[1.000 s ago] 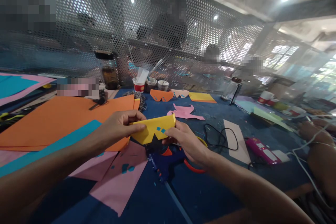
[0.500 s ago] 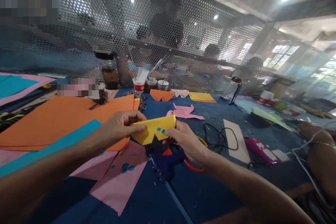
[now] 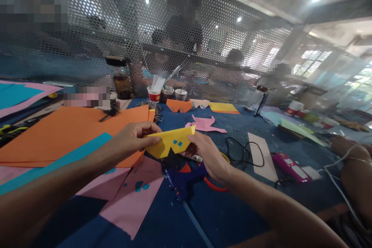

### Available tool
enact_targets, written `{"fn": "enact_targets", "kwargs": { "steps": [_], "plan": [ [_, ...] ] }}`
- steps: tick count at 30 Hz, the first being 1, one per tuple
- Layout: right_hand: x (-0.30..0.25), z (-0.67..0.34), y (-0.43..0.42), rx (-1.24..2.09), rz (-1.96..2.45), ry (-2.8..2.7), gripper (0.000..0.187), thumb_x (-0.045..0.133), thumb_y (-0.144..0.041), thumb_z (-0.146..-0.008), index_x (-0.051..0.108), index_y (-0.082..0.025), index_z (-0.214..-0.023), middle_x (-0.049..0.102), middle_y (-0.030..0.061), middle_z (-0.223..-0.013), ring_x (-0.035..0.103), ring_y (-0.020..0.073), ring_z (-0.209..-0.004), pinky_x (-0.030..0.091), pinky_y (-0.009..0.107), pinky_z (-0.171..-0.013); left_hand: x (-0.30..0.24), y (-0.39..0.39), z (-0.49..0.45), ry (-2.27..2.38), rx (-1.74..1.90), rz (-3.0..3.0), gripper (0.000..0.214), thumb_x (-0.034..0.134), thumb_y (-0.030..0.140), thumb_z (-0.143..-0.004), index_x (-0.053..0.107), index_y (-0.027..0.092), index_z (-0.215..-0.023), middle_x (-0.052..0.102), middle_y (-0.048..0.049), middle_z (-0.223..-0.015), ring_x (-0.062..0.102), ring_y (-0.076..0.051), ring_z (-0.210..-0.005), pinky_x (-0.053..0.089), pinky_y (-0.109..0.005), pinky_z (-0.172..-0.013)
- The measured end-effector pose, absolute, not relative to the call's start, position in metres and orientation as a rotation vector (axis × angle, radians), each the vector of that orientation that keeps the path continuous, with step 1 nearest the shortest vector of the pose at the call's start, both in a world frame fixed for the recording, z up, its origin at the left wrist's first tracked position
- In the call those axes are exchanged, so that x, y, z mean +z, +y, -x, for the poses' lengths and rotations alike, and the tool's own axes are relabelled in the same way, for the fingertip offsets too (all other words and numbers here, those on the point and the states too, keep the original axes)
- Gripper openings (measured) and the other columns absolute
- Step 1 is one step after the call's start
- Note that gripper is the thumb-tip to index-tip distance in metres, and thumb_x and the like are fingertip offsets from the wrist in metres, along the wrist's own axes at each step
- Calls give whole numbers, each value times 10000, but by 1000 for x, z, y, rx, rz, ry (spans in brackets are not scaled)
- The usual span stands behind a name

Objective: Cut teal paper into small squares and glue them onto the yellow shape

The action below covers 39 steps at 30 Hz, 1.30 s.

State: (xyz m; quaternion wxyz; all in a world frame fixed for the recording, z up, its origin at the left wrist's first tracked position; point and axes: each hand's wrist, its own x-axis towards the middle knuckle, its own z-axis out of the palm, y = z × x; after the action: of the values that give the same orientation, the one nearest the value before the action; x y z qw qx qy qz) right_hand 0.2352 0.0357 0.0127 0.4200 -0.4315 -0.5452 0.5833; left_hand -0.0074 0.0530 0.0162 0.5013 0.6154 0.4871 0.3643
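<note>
Between my two hands is a folded yellow paper cutout point(image 3: 162, 145) with a notch in its lower edge and two small blue pieces on its right half. My left hand point(image 3: 141, 135) pinches its left end, thumb in front. At the right end, my right hand point(image 3: 207, 153) grips it with the thumb near the top corner and the fingers behind. Below them a blue glue gun point(image 3: 183, 182) lies on the table, beside red-handled scissors point(image 3: 215, 186) partly covered by my right hand. Small blue scraps point(image 3: 139, 186) rest on a pink paper sheet point(image 3: 129, 209).
Large orange sheets point(image 3: 72, 131) and a blue strip point(image 3: 87, 151) lie left. Behind stand an orange cutout point(image 3: 178, 105), a pink paper scrap point(image 3: 203, 124), cups point(image 3: 154, 95) and a jar point(image 3: 120, 81). A black cable point(image 3: 244, 149) and magenta device point(image 3: 290, 166) lie right, near another person's arm point(image 3: 354, 174).
My right thumb has moved up and off the blue pieces, so both show fully. The yellow cutout has shifted very slightly; my left hand keeps its hold.
</note>
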Motion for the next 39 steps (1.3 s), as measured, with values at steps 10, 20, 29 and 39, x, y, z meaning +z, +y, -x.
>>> {"fn": "enact_targets", "kwargs": {
  "steps": [10, 20, 29, 39],
  "plan": [
    [12, -236, 38, 1366, 1117, -1502, 285, 568, -426, -916, 568, -191, -753, 639, -5, -639, 563, 135, -590, 385, 271, -605, 15, 61, 10, 1238, 812, -1571, 366, 761, 540, -760, 773, 253, -988, 801, -30, -868, 753, -258, -858, 586, -311, -734],
    [12, -234, 34, 1418, 1084, -1503, 307, 584, -450, -936, 568, -193, -769, 652, -4, -622, 568, 130, -554, 398, 265, -603, 13, 63, 11, 1339, 830, -1689, 383, 739, 572, -739, 785, 244, -931, 805, -63, -1010, 715, -322, -1041, 559, -408, -893],
    [18, -228, 26, 1582, 921, -1402, 182, 703, -341, -859, 695, -192, -963, 707, 11, -908, 629, 162, -818, 473, 277, -787, 14, 55, 6, 1247, 899, -1590, 244, 754, 430, -764, 707, 209, -856, 745, -26, -819, 680, -201, -767, 490, -299, -680],
    [19, -223, 20, 1646, 927, -1321, 116, 672, -247, -764, 705, -185, -856, 689, 4, -840, 602, 174, -791, 464, 271, -757, 21, 43, -3, 1308, 878, -1721, 264, 732, 466, -757, 722, 207, -813, 742, -25, -790, 673, -216, -759, 490, -311, -691]
  ]
}}
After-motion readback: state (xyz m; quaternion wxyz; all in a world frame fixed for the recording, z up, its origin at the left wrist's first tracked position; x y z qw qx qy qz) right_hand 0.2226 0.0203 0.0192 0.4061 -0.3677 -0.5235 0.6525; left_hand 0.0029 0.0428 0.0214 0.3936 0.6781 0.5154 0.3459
